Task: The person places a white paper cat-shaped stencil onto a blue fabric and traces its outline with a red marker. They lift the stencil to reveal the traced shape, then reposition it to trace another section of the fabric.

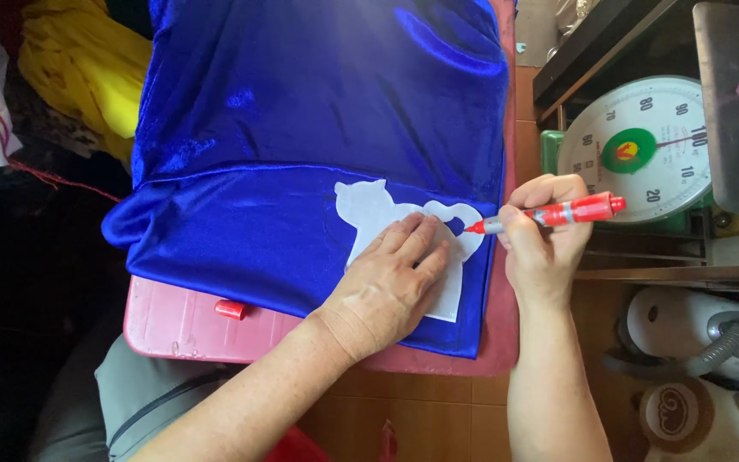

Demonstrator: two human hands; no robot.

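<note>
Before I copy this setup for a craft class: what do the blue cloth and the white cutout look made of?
Cloth: likely velvet or velour, a glossy nap with bright sheen streaks along soft folds. Cutout: probably thin paper or card, matte white, flat with crisp cut edges.

Single head-worn camera, looking steeply down and close over the red worktop (181, 329) with blue velvet cloth (301, 128), both forearms entering from the bottom edge, dial scale (643, 145) at right.
</note>
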